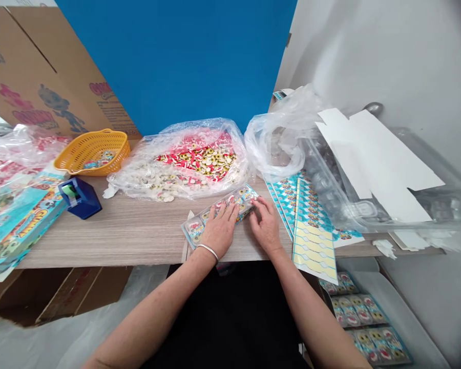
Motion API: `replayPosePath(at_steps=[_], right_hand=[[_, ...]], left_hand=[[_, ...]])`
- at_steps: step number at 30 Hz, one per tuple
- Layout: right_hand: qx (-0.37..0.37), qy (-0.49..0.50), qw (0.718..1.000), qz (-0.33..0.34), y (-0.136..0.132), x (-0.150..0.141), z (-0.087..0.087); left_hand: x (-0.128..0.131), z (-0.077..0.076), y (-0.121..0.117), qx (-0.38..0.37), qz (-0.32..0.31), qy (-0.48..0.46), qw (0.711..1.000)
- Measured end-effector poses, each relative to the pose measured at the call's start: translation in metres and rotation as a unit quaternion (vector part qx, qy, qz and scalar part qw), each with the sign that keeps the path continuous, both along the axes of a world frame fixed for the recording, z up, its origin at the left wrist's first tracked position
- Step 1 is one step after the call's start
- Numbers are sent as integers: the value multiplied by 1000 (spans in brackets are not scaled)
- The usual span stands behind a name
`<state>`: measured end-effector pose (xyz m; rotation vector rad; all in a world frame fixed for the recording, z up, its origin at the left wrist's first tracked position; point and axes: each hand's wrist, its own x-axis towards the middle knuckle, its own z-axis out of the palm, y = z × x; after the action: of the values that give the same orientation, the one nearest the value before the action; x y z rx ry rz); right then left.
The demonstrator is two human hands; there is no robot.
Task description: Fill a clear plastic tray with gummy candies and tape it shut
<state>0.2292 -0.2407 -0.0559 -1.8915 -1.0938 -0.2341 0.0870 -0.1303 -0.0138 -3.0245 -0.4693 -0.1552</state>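
Note:
A long clear plastic blister pack [195, 229] lies slantwise on the table in front of me, with small red, white and yellow pieces in its compartments. My left hand [218, 228] rests flat on its middle, fingers stretched along the top and hiding part of it. At the pack's right end, my right hand [266, 225] has bent fingers and thumb gripping the edge. Beside my right hand are sticker sheets [314, 246], some with bare yellow backing. Behind the pack sits an open clear bag [203, 159] full of small red, white and yellow pieces.
To the left are a blue tape dispenser [80, 199], a yellow basket [94, 141] and printed display boxes [26, 215]. At right, a white card [384, 159] lies over clear plastic trays [330, 174]. Filled packs [359, 310] lie in a box below. A blue panel [180, 61] stands behind.

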Motion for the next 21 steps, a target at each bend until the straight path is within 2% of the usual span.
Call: replayPosePath(at_steps=[5, 11, 21], right_hand=[[-49, -67, 997, -2, 3, -10, -4], [-30, -88, 996, 6, 4, -8, -16], [-24, -137, 990, 2, 2, -6, -14]], left_hand=[[-3, 2, -1, -4, 1, -10, 1000], [-2, 5, -6, -18, 16, -43, 999], [2, -3, -7, -30, 17, -66, 997]])
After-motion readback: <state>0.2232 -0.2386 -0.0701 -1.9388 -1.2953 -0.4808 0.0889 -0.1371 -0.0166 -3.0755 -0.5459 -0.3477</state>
